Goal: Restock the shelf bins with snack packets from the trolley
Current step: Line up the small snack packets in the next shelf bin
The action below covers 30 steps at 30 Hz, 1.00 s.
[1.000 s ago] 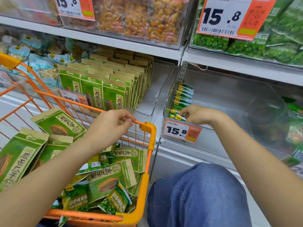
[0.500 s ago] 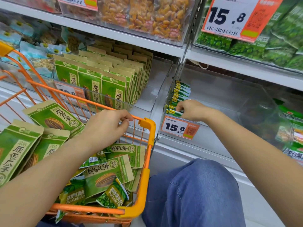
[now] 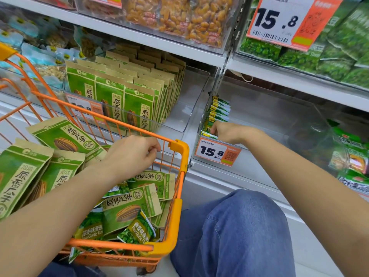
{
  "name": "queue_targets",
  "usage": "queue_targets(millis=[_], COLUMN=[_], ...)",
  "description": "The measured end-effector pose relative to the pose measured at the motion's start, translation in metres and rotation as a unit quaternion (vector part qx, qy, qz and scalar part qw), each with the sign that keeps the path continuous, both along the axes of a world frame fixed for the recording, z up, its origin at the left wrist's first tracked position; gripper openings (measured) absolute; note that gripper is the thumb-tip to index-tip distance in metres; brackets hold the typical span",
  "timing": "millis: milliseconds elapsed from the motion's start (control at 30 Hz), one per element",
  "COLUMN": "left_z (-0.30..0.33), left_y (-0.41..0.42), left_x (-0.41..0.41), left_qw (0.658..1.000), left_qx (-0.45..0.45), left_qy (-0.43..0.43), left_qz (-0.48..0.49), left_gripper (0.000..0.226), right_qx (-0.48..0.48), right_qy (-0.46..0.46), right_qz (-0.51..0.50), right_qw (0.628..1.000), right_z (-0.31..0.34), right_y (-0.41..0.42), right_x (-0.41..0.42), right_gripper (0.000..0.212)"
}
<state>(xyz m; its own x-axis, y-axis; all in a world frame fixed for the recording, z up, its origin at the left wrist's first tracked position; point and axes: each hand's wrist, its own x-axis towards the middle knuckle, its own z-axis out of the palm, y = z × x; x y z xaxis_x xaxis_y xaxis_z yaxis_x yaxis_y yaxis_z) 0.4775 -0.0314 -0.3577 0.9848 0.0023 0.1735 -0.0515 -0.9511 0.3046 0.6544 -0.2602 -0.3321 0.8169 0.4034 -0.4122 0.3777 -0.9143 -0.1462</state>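
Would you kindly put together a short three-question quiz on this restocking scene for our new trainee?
1. True or false: the left hand grips the orange trolley rim.
2. What does the right hand touch? A) the price tag B) the row of small green packets in the clear bin C) the yellow snack bags
3. What price shows on that bin's tag?

Key: 1 true; 2 B; 3 15.8
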Motion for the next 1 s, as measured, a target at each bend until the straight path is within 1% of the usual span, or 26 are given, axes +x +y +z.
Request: queue_targets(millis=[67, 100, 167, 200, 233, 267, 333, 433, 500, 633, 800, 900, 1000], left_z=[-0.005, -0.007, -0.009, -0.009, -0.009, -0.008, -0.006, -0.006, -0.006, -0.005, -0.006, -0.007, -0.007], left_y=[-0.003, -0.004, -0.007, -0.007, -0.008, -0.008, -0.007, -0.005, -0.004, -0.004, -0.004, -0.004, -0.002], left_x=[0.000, 0.000, 0.000, 0.000, 0.001, 0.001, 0.002, 0.002, 0.002, 0.002, 0.003, 0.004, 0.004], left_qw=[1.000, 1.000, 0.999, 1.000, 1.000, 0.999, 0.997, 0.997, 0.998, 0.998, 0.998, 0.998, 0.998], left_qx=[0.015, 0.021, 0.031, 0.027, 0.013, -0.007, -0.039, -0.022, -0.008, -0.013, -0.012, -0.009, -0.014], left_qy=[0.003, 0.001, -0.002, -0.009, -0.022, -0.039, -0.068, -0.070, -0.064, -0.057, -0.053, -0.053, -0.056], left_qz=[-0.012, -0.014, -0.012, -0.012, -0.012, -0.013, -0.012, -0.013, -0.014, -0.009, -0.012, -0.017, -0.022], left_gripper=[0.026, 0.028, 0.026, 0.024, 0.023, 0.024, 0.029, 0.036, 0.035, 0.034, 0.035, 0.035, 0.035], right_qx=[0.016, 0.018, 0.015, 0.015, 0.016, 0.017, 0.011, -0.003, -0.013, -0.048, -0.057, -0.032, 0.050], right_qy=[0.018, 0.018, 0.004, -0.009, -0.026, -0.049, -0.113, -0.200, -0.234, -0.234, -0.251, -0.249, -0.215], right_qz=[-0.009, -0.006, 0.011, 0.015, 0.017, 0.022, 0.041, 0.061, 0.076, 0.148, 0.175, 0.152, 0.087], right_qw=[1.000, 1.000, 1.000, 1.000, 0.999, 0.998, 0.993, 0.978, 0.969, 0.960, 0.950, 0.956, 0.971], right_z=[-0.003, -0.004, -0.005, -0.005, -0.004, -0.004, -0.003, -0.005, -0.005, -0.006, -0.007, -0.009, -0.009], right_y=[-0.001, -0.001, -0.001, -0.001, -0.001, -0.002, -0.004, -0.007, -0.007, -0.008, -0.004, -0.001, -0.006], right_x=[0.001, 0.001, 0.002, 0.002, 0.001, 0.001, 0.000, 0.000, 0.000, 0.003, 0.006, 0.007, 0.010], right_gripper=[0.067, 0.065, 0.044, 0.036, 0.035, 0.038, 0.055, 0.073, 0.075, 0.066, 0.070, 0.076, 0.084])
